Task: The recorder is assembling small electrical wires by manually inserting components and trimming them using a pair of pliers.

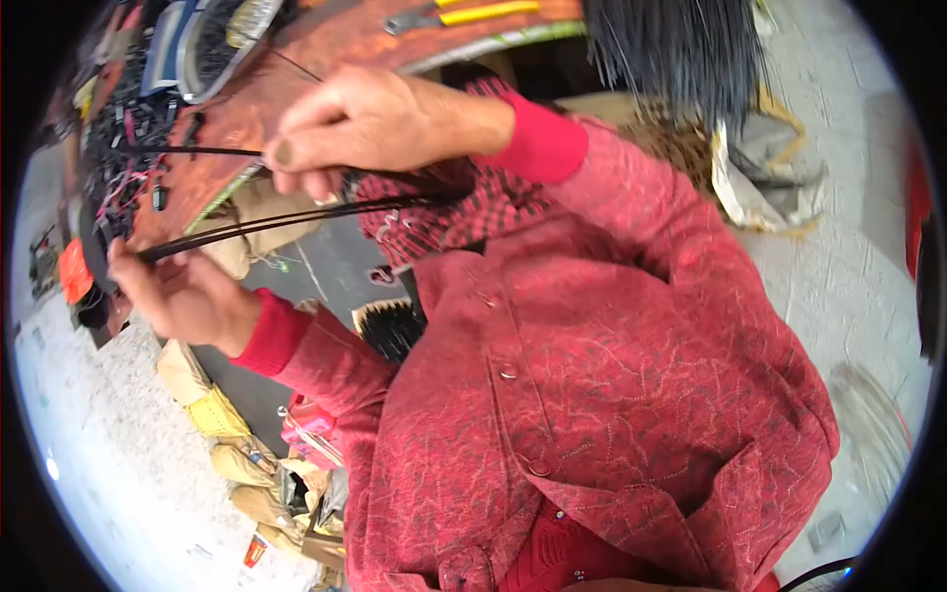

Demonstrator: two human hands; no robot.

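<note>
A bundle of thin black wires [296, 218] runs from my left hand toward my lap, its strands nearly parallel. My left hand [192, 301] is closed around the left part of it, thumb and fingertips at the strands. Higher up, my right hand [370, 123] pinches another black wire [212, 151] between thumb and fingers; this wire stretches left over the workbench. Both hands are in front of the bench's near edge. Where the strands end near my lap is hidden by the checked cloth and my right arm.
The red-brown workbench [237, 109] carries many small black parts [113, 168], a blue-and-grey tray [187, 49] and yellow-handled pliers [464, 15]. A thick bunch of black wires [681, 59] hangs over its right side. Cloth sacks [256, 474] line the floor at left.
</note>
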